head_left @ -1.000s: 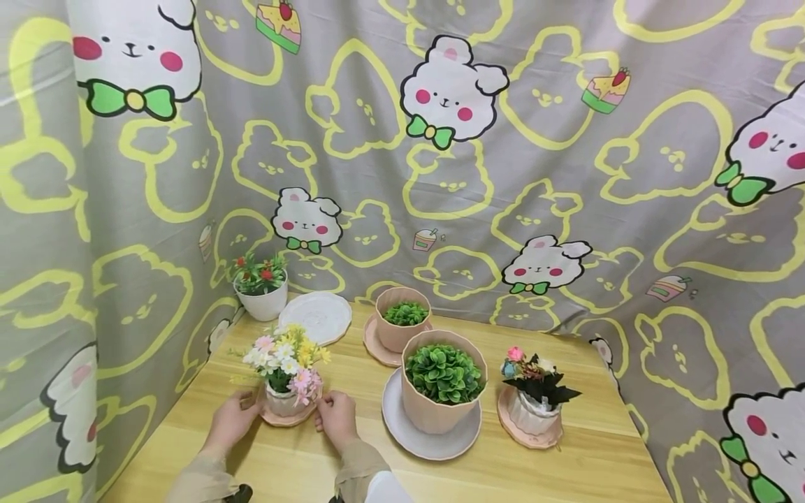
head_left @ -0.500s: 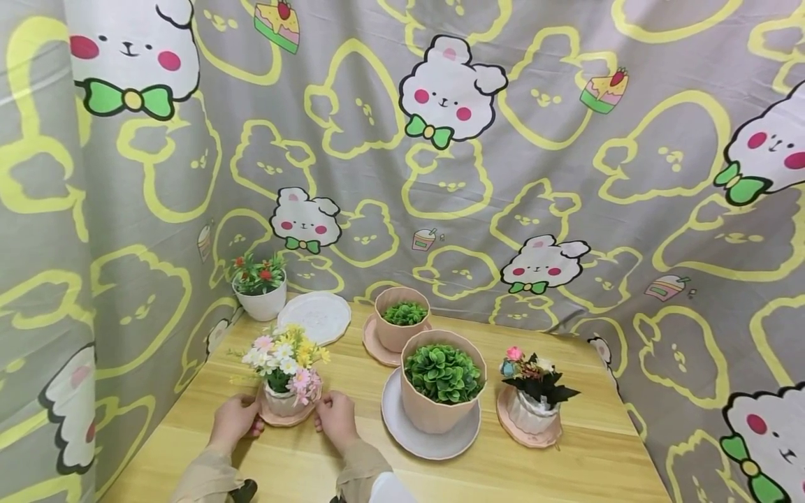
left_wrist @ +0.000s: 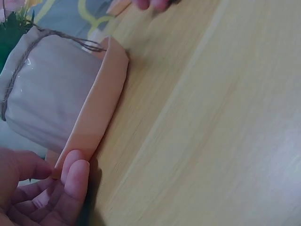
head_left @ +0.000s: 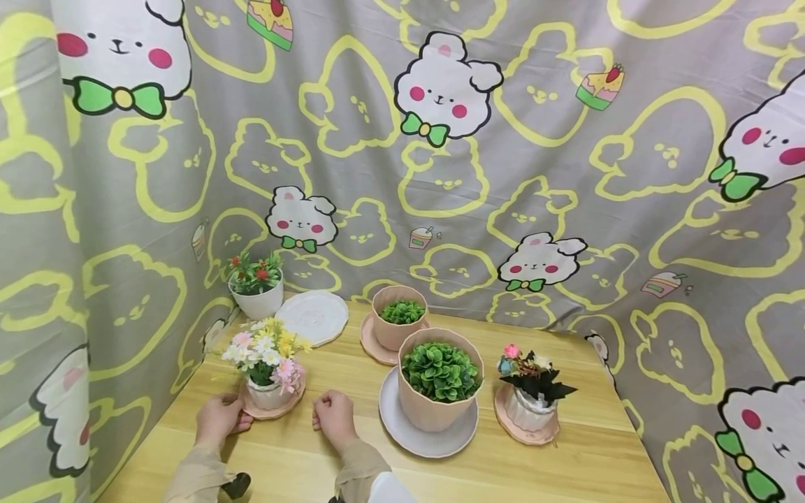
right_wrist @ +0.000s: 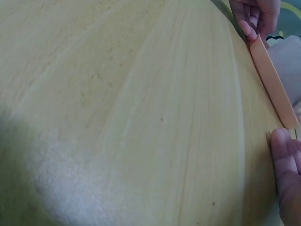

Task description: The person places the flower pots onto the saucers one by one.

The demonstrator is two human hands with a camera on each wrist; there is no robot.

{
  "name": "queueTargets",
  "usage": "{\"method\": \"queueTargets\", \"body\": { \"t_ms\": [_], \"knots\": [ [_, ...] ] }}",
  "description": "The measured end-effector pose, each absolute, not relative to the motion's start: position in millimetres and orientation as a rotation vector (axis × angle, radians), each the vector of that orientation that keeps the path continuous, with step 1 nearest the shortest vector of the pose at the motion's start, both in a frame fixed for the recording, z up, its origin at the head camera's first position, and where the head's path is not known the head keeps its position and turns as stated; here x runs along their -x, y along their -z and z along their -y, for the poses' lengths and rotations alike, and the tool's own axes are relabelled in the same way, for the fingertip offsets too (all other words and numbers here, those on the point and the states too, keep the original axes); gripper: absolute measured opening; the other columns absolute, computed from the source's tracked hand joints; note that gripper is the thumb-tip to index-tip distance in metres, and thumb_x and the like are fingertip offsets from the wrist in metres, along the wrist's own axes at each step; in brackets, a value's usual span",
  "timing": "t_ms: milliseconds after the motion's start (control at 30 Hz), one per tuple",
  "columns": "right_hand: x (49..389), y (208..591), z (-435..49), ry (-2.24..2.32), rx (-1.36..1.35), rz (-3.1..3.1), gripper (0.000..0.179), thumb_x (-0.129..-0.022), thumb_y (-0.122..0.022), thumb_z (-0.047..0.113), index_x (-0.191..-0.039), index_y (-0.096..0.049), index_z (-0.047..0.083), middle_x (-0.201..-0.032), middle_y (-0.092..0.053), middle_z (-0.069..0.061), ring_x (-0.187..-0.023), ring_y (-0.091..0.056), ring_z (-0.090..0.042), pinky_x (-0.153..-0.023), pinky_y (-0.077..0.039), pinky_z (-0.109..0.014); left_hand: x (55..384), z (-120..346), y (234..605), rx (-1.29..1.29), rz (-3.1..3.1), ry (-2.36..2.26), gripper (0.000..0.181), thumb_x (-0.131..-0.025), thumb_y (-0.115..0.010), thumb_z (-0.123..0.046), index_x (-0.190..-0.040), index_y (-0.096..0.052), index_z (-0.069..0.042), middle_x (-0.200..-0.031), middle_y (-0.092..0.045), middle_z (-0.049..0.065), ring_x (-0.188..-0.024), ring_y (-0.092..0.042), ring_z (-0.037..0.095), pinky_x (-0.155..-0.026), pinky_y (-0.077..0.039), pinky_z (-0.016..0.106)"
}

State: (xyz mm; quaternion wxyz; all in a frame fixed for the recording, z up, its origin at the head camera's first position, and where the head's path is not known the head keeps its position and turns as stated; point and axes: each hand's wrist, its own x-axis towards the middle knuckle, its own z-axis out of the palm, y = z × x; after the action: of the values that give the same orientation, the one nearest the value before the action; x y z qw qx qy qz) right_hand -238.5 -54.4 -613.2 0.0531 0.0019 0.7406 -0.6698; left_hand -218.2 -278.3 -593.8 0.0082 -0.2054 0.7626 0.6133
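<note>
At the table's left, a small pot of artificial daisies (head_left: 267,396) in white, pink and yellow stands on a pink saucer (head_left: 291,407). My left hand (head_left: 216,419) pinches the saucer's left rim between thumb and fingers, plain in the left wrist view, where a twine-tied pale wrap (left_wrist: 56,89) covers the pot. Bent fingers show on my right hand (head_left: 335,419), which rests just right of the saucer, apart from it, holding nothing. The right wrist view catches only part of that hand, beside the saucer's rim (right_wrist: 273,84).
A large pink pot (head_left: 434,413) of green leaves stands on a grey saucer (head_left: 402,441) to the right. A smaller pink pot (head_left: 393,337) is behind it. Farther right sits a wrapped flower pot (head_left: 528,413). A white plate (head_left: 314,318) and white pot (head_left: 259,304) stand at the back left.
The daisy pot and its saucer have shifted left along with my left hand. My right hand, earlier at the saucer's right rim, is now apart from it. The view has turned slightly.
</note>
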Motion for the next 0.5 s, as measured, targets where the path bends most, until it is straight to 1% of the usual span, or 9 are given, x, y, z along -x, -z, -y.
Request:
{"method": "queueTargets", "body": {
  "t_ms": [133,333,500],
  "knots": [
    [237.6,612.6,53.1,2.032,-0.008,-2.245,0.011,-0.09,-0.061,0.0,-0.081,-0.064,-0.005,-0.062,-0.065,-0.011,-0.046,-0.056,-0.007,-0.047,-0.056,-0.024,217.4,289.7,594.4,0.701,-2.338,-1.998,0.051,-0.092,-0.041,-0.003,-0.131,-0.028,0.029,-0.062,-0.065,0.005,-0.053,-0.068,0.011,-0.056,-0.06,0.026],
    [238.3,614.7,53.1,2.03,0.006,-2.242,0.011,-0.09,-0.061,0.001,-0.079,-0.064,-0.001,-0.06,-0.062,-0.006,-0.047,-0.056,-0.008,-0.048,-0.057,-0.025,215.9,303.5,592.2,0.812,-2.259,-2.118,0.053,-0.095,-0.041,-0.003,-0.134,-0.024,0.029,-0.061,-0.065,0.005,-0.053,-0.068,0.011,-0.059,-0.061,0.027],
    [237.7,613.7,52.6,2.021,0.001,-2.236,0.011,-0.09,-0.061,0.001,-0.082,-0.064,-0.005,-0.061,-0.063,-0.006,-0.046,-0.055,-0.007,-0.049,-0.057,-0.025,215.3,313.4,591.2,0.935,-2.213,-2.201,0.056,-0.094,-0.04,-0.001,-0.137,-0.02,0.029,-0.057,-0.063,0.004,-0.05,-0.067,0.01,-0.057,-0.061,0.027]
  ]
}}
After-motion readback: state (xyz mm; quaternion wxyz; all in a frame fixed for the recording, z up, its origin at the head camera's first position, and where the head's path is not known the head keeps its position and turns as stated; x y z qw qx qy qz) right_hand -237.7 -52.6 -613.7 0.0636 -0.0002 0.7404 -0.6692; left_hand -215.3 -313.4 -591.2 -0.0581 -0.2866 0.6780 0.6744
